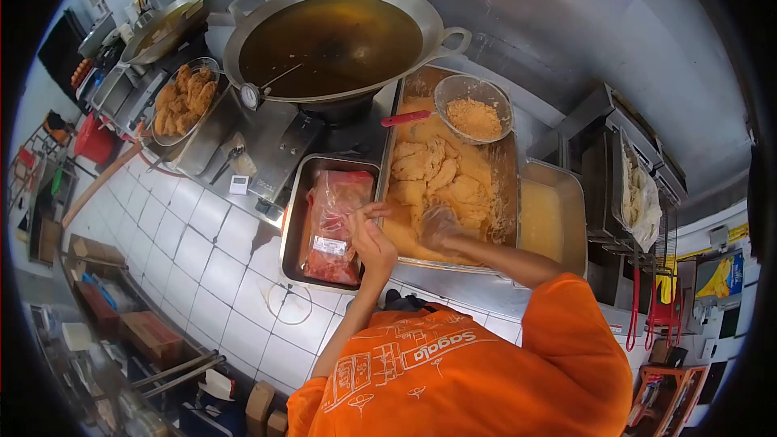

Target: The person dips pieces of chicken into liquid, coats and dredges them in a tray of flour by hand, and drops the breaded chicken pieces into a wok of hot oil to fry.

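Observation:
My left hand (371, 239) is bare and hovers at the edge between a steel tray and the breading pan, its fingers stretched out with nothing in them. Below it, the steel tray (289, 252) holds a clear plastic pack of raw red meat (330, 214) with a white label. My right hand (441, 226), in a clear glove, reaches into the breading pan (508, 194). Its fingers are down in the flour (396, 235), so their grip is hidden. Touching or close beside it lie several flour-coated pieces (441, 170).
A sieve (473, 109) with crumbs and a red handle rests on the pan's far edge. Behind stands a large wok of oil (332, 44) with a thermometer (250, 96). Fried pieces (184, 101) fill a basket at left. A tub of pale liquid (542, 214) is at right.

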A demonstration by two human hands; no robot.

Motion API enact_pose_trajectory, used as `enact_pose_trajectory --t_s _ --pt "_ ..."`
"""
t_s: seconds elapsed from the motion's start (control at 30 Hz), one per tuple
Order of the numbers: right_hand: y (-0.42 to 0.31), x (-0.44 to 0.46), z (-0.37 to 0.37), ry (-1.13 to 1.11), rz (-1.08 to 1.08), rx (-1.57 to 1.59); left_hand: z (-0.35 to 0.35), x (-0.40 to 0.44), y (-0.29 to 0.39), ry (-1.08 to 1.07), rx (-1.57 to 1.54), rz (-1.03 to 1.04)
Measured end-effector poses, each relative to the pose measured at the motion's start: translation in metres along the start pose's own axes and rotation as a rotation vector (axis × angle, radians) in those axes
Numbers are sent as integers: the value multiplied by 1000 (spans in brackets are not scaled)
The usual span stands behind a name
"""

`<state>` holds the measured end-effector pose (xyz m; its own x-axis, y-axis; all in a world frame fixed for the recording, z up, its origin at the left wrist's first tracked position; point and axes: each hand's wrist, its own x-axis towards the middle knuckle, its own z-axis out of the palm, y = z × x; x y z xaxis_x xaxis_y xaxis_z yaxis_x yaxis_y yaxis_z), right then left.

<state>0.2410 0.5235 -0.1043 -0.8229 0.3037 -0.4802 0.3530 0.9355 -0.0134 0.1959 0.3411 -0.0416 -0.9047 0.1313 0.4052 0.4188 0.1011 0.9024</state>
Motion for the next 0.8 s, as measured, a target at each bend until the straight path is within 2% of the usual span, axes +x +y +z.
enact_pose_trajectory --t_s 0.13,0.2,0.33,0.43,0.53,0.63,0.73,0.8 --pt "1 3 39 226 -138 -79 -2 0 2 -4 23 -12" --pt "5 7 41 217 -185 -74 0 0 -1 0 20 -13" --pt "25 6 0 1 -245 53 2 -3 -5 12 -6 -24" --pt "79 9 -58 -266 -187 134 -1 0 -1 11 55 45" --pt "124 9 -94 -385 -65 2 0 2 1 9 81 74" --pt "138 20 -106 -428 -3 -144 1 2 1 6 86 88" --pt "122 23 -96 -310 -89 -179 0 3 1 -2 93 93" --pt "89 -3 -76 -67 -364 55 0 3 2 -4 103 98"
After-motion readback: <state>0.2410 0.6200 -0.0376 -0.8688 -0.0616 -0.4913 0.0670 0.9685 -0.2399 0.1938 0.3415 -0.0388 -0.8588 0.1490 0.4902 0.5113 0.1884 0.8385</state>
